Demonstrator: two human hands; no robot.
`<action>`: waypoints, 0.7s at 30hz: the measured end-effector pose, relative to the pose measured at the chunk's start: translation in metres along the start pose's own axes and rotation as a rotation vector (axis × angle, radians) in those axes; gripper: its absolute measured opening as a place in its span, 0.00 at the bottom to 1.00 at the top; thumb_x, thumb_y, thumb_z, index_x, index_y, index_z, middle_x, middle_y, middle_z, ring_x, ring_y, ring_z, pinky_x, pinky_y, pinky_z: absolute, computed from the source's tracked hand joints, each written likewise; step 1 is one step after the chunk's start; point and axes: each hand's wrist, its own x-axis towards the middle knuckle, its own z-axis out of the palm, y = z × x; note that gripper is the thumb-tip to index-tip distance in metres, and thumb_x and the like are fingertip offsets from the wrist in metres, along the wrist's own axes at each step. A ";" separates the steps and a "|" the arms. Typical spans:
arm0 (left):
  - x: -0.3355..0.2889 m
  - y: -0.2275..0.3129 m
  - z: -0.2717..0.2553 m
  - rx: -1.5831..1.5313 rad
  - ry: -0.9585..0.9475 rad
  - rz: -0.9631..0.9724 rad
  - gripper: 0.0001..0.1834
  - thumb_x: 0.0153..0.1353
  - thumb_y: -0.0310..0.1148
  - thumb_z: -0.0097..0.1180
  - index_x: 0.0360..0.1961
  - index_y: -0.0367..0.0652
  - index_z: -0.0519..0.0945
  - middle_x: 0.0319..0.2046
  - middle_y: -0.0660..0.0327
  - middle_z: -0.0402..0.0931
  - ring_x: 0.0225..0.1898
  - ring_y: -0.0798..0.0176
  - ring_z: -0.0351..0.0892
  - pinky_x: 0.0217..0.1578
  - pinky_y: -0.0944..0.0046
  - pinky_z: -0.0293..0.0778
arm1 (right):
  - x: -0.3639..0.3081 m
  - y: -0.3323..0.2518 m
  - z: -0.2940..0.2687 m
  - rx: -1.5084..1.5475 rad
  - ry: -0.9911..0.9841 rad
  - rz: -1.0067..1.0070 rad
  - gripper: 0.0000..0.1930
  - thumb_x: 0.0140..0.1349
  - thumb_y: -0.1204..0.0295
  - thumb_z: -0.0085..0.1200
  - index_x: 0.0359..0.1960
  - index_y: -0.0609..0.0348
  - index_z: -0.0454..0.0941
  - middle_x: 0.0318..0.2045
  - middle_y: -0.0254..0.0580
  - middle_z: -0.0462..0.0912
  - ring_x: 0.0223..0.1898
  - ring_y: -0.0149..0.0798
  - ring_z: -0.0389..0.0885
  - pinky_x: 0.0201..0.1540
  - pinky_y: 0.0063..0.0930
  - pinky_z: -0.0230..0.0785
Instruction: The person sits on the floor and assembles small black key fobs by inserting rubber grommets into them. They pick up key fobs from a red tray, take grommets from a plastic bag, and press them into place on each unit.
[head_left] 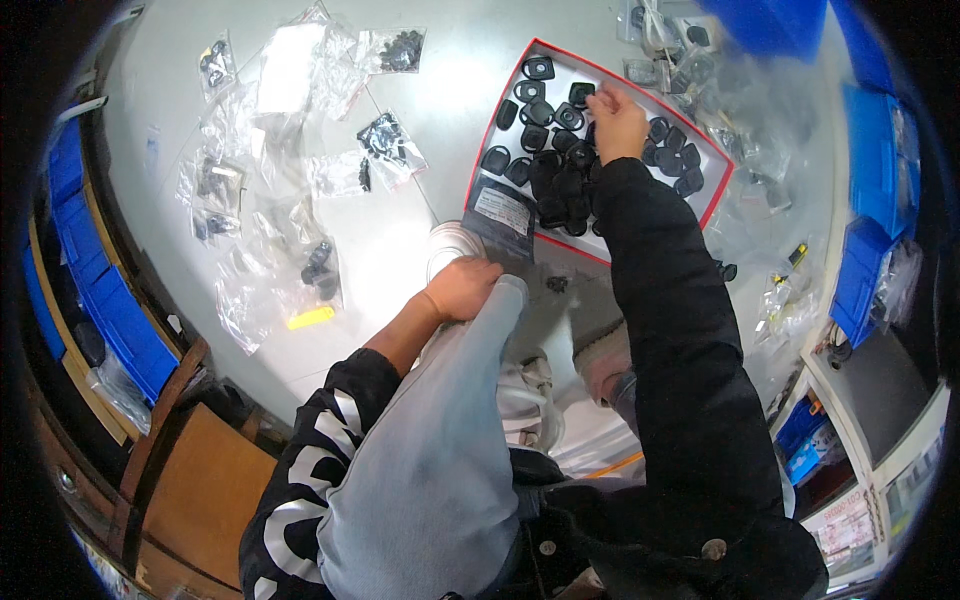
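So the right hand (622, 130) is reaching into a shallow red-rimmed box (712, 170) with a white inside, sitting on the floor (440, 110). The black key fobs (568, 116) are all in there: some spread out singly, a bunch heaped near the middle and lower edge, and a smaller group over to the right. The fingers (602, 101) of that hand are bunched up right by one fob near the top, but I honestly can't tell if they're clamped on it. Left hand (463, 288) is resting on the knee, fingers curled; can't tell if there's anything in it. A dark bag (512, 232) with a white label overlaps the box's lower-left corner, and clear plastic bags (270, 150) are scattered off to the left.
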 end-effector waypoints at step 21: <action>0.000 -0.005 0.009 0.058 0.128 0.051 0.08 0.46 0.33 0.50 0.24 0.40 0.69 0.21 0.54 0.70 0.27 0.51 0.72 0.30 0.58 0.69 | -0.129 -0.011 -0.011 -0.726 -0.440 -0.342 0.16 0.59 0.63 0.45 0.50 0.40 0.69 0.61 0.34 0.54 0.61 0.42 0.50 0.60 0.54 0.41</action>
